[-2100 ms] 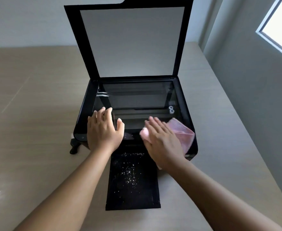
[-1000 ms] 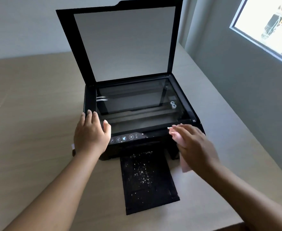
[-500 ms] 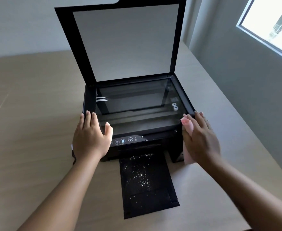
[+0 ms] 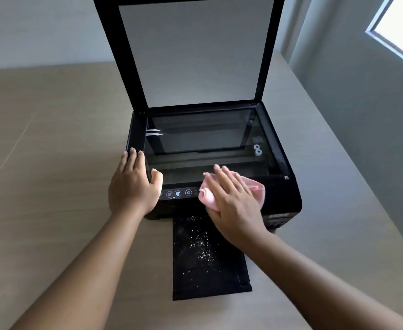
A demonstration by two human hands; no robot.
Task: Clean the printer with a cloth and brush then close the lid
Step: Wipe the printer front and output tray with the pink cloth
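Observation:
A black printer (image 4: pixel 283 198) sits on a light wooden table, its scanner lid (image 4: pixel 195 51) standing upright and the glass bed (image 4: pixel 202 139) exposed. My left hand (image 4: pixel 133 184) lies flat on the printer's front left corner, fingers together, holding nothing. My right hand (image 4: pixel 233 198) presses a pink cloth (image 4: pixel 257 189) against the front edge of the printer, just right of the control buttons (image 4: pixel 177 194). The output tray (image 4: pixel 207 258) sticks out toward me and is speckled with white crumbs. No brush is in view.
The wooden table (image 4: pixel 52 163) stretches to the left and behind the printer. A grey wall (image 4: pixel 362 115) runs along the table's right edge, with a window (image 4: pixel 400 27) at the upper right.
My right hand has slid the pink cloth from the printer's front right corner leftward onto the front panel. My left hand has stayed on the front left corner.

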